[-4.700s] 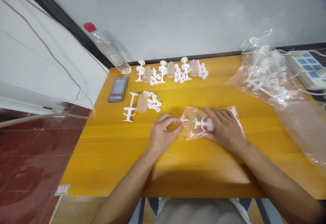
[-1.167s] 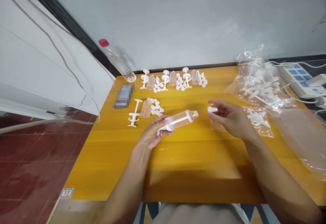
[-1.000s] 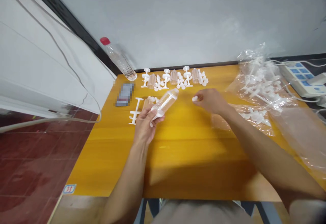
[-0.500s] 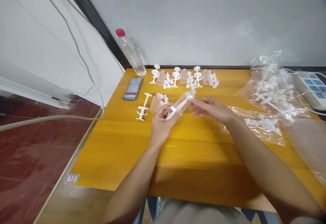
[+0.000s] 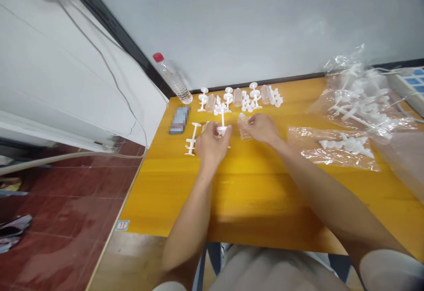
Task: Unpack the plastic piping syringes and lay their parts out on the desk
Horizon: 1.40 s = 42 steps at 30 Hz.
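Note:
My left hand [image 5: 210, 144] pinches a white plastic plunger [image 5: 223, 117], held upright just over the table, its lower part partly behind my fingers. In my right hand [image 5: 264, 127] is a clear ribbed plastic barrel [image 5: 243, 127], gripped by its side, apart from the plunger. Another white plunger [image 5: 192, 139] lies to the left of my left hand, which hides most of what is beside it. Behind both hands runs a row of white plungers [image 5: 254, 96], clear barrels [image 5: 237, 98] and small white nozzle-like pieces [image 5: 275, 97].
A red-capped water bottle [image 5: 174, 81] and a blurred phone [image 5: 179, 120] are at the back left of the yellow table [image 5: 172, 189]. At right lie a clear bag [image 5: 347, 147] of white pieces, a larger filled bag [image 5: 364, 94] and a power strip [image 5: 410, 85].
The plunger and barrel, together in my left hand before, are now separate. My right hand has taken the barrel, while my left holds the plunger upright. The view has shifted slightly.

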Motion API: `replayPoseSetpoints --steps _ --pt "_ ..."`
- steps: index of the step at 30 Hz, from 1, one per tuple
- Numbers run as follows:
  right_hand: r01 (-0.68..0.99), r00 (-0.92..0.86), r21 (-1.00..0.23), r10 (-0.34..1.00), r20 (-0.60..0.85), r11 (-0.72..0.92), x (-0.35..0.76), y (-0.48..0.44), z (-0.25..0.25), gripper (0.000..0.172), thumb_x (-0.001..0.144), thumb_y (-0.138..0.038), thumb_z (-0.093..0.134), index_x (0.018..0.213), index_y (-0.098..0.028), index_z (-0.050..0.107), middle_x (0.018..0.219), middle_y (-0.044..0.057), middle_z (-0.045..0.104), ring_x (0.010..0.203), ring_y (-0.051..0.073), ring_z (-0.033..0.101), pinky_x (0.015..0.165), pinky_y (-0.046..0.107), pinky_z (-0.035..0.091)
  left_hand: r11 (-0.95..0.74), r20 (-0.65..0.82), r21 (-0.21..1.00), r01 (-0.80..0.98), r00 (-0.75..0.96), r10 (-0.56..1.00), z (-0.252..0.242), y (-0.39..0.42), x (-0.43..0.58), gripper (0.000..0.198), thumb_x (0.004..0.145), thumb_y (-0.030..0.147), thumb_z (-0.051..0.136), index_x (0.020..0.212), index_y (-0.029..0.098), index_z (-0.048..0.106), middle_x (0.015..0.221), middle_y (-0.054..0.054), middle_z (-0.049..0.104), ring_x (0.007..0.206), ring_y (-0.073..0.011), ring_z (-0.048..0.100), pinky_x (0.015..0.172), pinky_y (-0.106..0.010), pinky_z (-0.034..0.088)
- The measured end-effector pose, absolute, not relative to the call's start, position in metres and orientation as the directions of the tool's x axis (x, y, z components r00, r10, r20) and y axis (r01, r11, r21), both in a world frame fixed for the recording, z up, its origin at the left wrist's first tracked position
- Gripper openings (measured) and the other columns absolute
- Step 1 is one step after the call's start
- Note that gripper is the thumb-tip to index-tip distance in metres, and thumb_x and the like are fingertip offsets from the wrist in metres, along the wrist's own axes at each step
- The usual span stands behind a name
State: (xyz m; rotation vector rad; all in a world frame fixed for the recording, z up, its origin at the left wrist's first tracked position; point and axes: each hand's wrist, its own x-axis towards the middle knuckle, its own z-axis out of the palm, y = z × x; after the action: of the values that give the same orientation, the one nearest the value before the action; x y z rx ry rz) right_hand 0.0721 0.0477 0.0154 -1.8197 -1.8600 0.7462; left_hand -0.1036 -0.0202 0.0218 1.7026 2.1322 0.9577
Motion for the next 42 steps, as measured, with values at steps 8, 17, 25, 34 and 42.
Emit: replayPoseSetpoints --steps 8,17,25,34,42 --pt "0.844 -0.088 -0.533 0.996 -0.022 0.063 0.065 0.052 -0.007 0.048 0.098 -0.056 0.054 0.083 -0.015 0.072 0.095 0.021 0.077 0.098 0.031 0.073 0.077 0.032 0.047 0.068 0.179 0.195 0.979 -0.103 0.978 0.013 0.034 -0.083 0.043 0.095 0.057 0.059 0.099 0.018 0.077 0.091 -0.017 0.079 0.1 -0.0382 0.07 0.096 -0.05 0.042" --pt "0.759 -0.147 -0.649 0.985 -0.088 0.056 0.078 0.033 -0.006 0.035 0.088 -0.054 0.07 0.084 -0.019 0.067 0.087 0.01 0.076 0.081 0.023 0.07 0.066 0.028 0.04 -0.078 0.165 0.262 0.962 0.035 0.986 0.007 0.04 -0.109 0.04 0.091 0.047 0.066 0.122 0.024 0.076 0.117 -0.012 0.079 0.112 -0.0372 0.068 0.101 -0.047 0.041" --pt "0.759 -0.051 -0.651 0.997 -0.058 0.001 0.079 0.041 -0.011 0.055 0.087 -0.063 0.069 0.112 -0.014 0.068 0.105 0.015 0.074 0.101 0.029 0.069 0.081 0.032 0.048 -0.085 0.114 0.208 0.974 0.062 0.992 -0.001 0.058 -0.119 0.027 0.092 0.03 0.064 0.115 0.027 0.078 0.108 -0.009 0.081 0.108 -0.0353 0.07 0.099 -0.048 0.039" --pt "0.759 -0.085 -0.648 0.996 -0.011 0.058 0.068 0.06 -0.014 0.036 0.092 -0.053 0.062 0.084 -0.018 0.061 0.087 0.009 0.072 0.08 0.019 0.064 0.069 0.027 0.04 -0.077 0.151 0.169 0.983 0.052 0.987 -0.002 0.06 -0.121 0.03 0.094 0.03 0.062 0.119 0.023 0.076 0.121 -0.013 0.077 0.114 -0.0377 0.065 0.1 -0.05 0.038" --pt "0.728 -0.1 -0.671 0.99 0.097 0.139 0.092 0.027 0.011 0.055 0.096 -0.057 0.058 0.125 -0.011 0.067 0.115 0.017 0.074 0.092 0.026 0.072 0.084 0.034 0.054 -0.202 0.336 0.37 0.907 0.072 0.939 0.021 0.025 -0.112 0.024 0.094 0.027 0.067 0.116 0.023 0.075 0.116 -0.009 0.078 0.109 -0.031 0.069 0.101 -0.046 0.044"
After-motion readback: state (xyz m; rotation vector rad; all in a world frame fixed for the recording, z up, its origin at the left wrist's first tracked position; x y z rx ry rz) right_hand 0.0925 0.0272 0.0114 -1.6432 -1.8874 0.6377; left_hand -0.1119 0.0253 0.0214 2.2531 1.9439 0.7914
